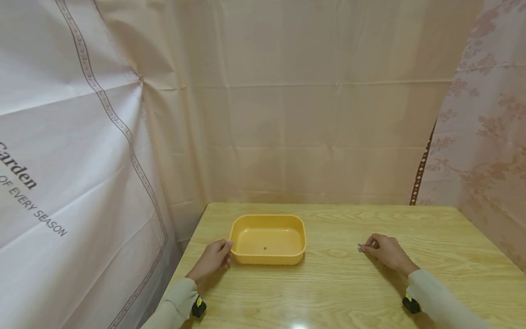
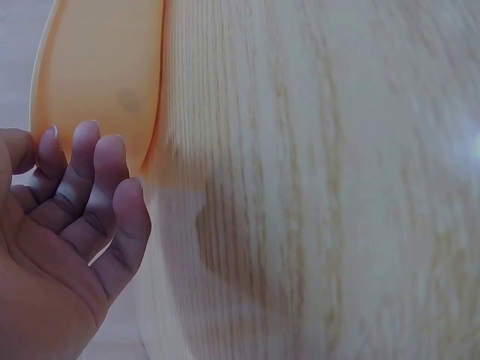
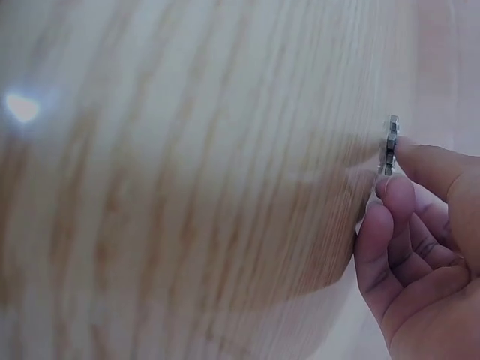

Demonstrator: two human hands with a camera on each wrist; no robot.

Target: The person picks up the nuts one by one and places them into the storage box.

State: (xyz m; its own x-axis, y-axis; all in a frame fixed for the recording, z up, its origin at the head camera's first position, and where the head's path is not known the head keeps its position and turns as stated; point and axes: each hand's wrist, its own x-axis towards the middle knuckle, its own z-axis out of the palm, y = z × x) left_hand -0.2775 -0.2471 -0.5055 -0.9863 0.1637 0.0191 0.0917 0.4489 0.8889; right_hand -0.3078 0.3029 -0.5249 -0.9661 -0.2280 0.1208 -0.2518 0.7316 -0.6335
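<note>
A makeshift indoor recording booth, likely in a home: a light wooden table (image 1: pixel 370 283) is closed in on three sides by hung sheets (image 1: pixel 308 100), one printed with "Garden of every season" (image 1: pixel 28 192), another floral (image 1: pixel 493 151).

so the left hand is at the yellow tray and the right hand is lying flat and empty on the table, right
Not quite. The right hand isn't empty: its fingertips pinch a small metal piece, as the right wrist view shows. The left hand is at the yellow tray, as you said.
</note>
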